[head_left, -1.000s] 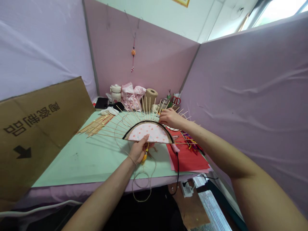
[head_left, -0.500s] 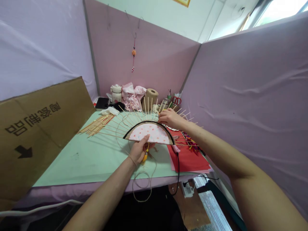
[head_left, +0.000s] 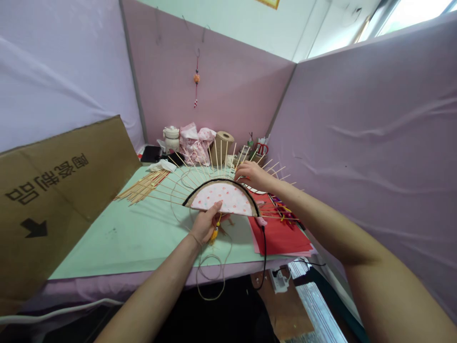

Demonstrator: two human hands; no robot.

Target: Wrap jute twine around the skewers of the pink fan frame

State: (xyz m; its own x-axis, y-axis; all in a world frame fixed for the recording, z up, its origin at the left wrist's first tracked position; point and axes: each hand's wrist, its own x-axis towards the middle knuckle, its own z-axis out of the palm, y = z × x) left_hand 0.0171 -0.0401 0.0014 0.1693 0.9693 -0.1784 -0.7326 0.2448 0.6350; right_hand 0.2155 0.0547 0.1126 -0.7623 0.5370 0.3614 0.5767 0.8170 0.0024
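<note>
My left hand grips the straight lower edge of a half-round fan, thumb on top and fingers beneath. The fan has a white face with reddish dots, a brown and black curved rim, and thin wooden sticks spreading out from it. A yellow tassel hangs under it by my left fingers. At the upper right of the rim, my right hand is closed among the sticks; what its fingertips pinch is hidden. Loops of thin twine hang below my left hand over the table edge.
Loose bamboo sticks lie at left beside a large cardboard sheet. Red paper and a pink corded tool are at right. A twine spool, a jar and red scissors stand at the back.
The fan's sticks have shifted slightly, those at the top a little to the right. Both hands stay in nearly the same places, the right hand's fingers moving slightly.
</note>
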